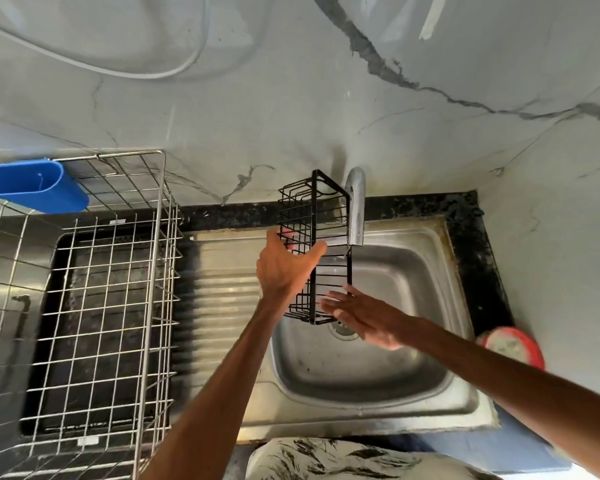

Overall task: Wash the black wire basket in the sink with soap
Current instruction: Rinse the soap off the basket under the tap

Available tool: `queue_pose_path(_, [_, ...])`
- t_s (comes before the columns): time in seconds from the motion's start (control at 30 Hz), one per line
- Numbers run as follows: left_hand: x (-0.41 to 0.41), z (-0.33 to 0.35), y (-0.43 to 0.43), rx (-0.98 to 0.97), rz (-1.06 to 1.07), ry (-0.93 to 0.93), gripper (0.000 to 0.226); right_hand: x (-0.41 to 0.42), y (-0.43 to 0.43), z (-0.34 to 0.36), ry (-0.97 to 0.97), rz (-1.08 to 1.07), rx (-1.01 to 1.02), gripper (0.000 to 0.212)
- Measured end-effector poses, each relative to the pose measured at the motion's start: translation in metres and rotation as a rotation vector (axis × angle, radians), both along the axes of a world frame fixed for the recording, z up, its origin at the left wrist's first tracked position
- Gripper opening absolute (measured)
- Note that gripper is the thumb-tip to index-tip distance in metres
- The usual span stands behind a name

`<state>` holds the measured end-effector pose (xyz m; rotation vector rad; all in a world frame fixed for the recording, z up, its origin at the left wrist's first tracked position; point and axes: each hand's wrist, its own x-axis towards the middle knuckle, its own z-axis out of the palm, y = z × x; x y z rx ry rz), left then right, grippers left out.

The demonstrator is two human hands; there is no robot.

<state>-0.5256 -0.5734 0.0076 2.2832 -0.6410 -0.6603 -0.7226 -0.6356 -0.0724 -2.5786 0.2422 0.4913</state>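
Black wire basket (314, 247) held upright over sink (430, 393) by left hand (284, 268).

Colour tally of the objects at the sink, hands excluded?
Black: 1, wire basket
Blue: 1, plastic holder
Red: 1, round tub
Silver metal: 3, wire rack, tap, sink
Total: 6
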Motion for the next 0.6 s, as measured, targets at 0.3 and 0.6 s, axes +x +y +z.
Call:
queue_pose_path(0.3, [-0.003,0.015,-0.005,-0.012,-0.104,-0.035,0.095,0.031,-0.087,0.018,-0.050,-0.004,-0.425,0.066])
queue_pose_path(0.6, [-0.002,0.020,0.003,0.039,-0.043,-0.110,0.102,0.019,-0.037,-0.001,-0.059,-0.123,-0.178,0.070])
